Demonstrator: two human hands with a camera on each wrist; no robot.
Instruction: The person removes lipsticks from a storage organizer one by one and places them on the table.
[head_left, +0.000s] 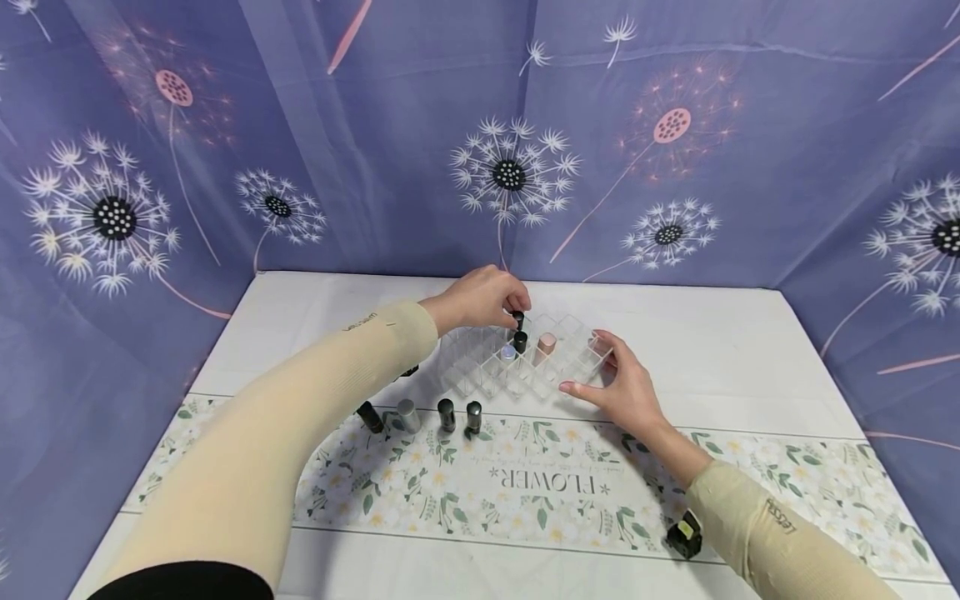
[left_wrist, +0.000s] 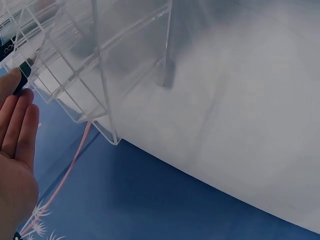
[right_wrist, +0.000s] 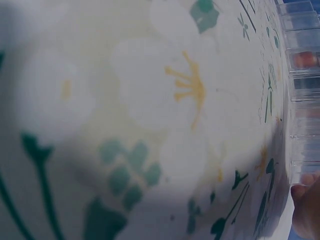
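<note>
To the near left of the clear organizer (head_left: 487, 379) are a black tube (head_left: 370, 417), a silver tube (head_left: 408, 415) and two dark tubes (head_left: 446, 415); at its far edge the left hand (head_left: 480, 296) pinches a black-capped tube (left_wrist: 22, 77) between thumb and fingers; inside it are a lilac-capped tube (head_left: 508, 353), another black cap (head_left: 521, 340) and a pink tube (head_left: 546, 345); the right hand (head_left: 628, 392) grips its right end, thumb spread from fingers; nearer than it, rightward, is a black object (head_left: 685, 535).
</note>
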